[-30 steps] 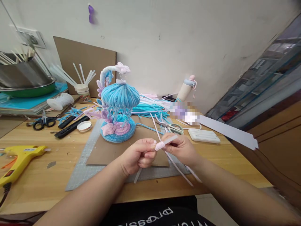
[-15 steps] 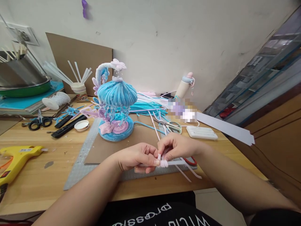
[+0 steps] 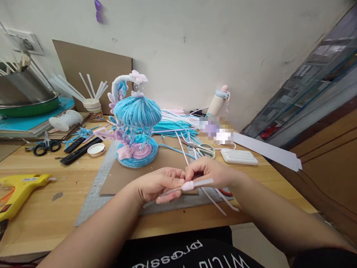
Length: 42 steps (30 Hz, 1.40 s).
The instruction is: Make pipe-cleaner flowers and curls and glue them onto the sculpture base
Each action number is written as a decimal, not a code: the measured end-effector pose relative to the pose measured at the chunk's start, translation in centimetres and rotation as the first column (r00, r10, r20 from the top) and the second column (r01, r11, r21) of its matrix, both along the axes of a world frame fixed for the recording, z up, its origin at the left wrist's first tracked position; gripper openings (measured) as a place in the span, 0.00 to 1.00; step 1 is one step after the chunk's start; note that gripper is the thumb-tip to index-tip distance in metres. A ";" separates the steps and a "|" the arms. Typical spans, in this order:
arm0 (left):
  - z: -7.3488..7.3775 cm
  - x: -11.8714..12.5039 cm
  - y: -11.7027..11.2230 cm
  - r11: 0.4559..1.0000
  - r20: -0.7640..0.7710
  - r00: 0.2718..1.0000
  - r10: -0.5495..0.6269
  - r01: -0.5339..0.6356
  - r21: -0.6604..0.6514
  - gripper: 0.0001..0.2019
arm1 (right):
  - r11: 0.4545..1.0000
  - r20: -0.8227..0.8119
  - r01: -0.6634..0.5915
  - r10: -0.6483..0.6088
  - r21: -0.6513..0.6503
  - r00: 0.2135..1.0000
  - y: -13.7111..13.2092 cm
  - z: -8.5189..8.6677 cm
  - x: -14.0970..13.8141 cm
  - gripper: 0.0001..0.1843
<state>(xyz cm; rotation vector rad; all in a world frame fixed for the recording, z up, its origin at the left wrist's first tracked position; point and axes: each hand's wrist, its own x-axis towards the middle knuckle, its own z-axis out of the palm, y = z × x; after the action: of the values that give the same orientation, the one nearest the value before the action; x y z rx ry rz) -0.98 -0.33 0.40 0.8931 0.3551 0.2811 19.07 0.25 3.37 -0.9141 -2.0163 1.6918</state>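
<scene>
In front of me, my left hand (image 3: 164,184) pinches a translucent glue stick (image 3: 205,182) that slants up to the right. A pale pink pipe cleaner (image 3: 187,185) is coiled around the stick in a few tight turns. At the coil, my right hand (image 3: 208,171) has its thumb and fingers closed on the pipe cleaner; its end is hidden by the fingers. Behind my hands stands a blue pipe-cleaner jellyfish lamp shape (image 3: 138,111) on a round blue base (image 3: 136,162).
A brown cardboard sheet (image 3: 167,163) lies on a grey cutting mat (image 3: 89,208). Left are a yellow glue gun (image 3: 22,190), black scissors (image 3: 47,145) and a black cutter (image 3: 79,152). Pale-handled scissors (image 3: 206,150), blue pipe cleaners (image 3: 178,128) and a white box (image 3: 239,157) are beyond my right hand.
The glue stick has tilted, its right end rising. The pipe cleaner end that stuck up by the left thumb no longer shows. Both hands stay together in nearly the same place.
</scene>
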 end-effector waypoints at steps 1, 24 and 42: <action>0.0 0.1 0.0 1.000 0.015 1.000 0.017 -0.018 0.011 0.14 | 1.000 -0.019 0.028 -0.027 0.014 0.999 -0.1 0.0 0.0 0.08; -0.2 1.3 0.0 0.700 0.060 0.805 0.591 -0.548 0.459 0.13 | 0.365 -0.210 -0.046 -0.423 -0.930 0.881 -0.5 -1.5 -1.8 0.09; -0.2 1.1 0.2 0.794 -0.101 0.806 0.583 -0.539 0.280 0.11 | 0.885 0.037 0.312 -0.345 0.346 0.938 -0.6 -1.8 -2.1 0.10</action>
<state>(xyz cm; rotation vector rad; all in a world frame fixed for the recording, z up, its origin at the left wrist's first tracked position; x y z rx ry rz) 0.12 -0.14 0.23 1.0397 0.7778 0.8160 16.98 -0.37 1.56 -1.1536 -1.9875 1.1001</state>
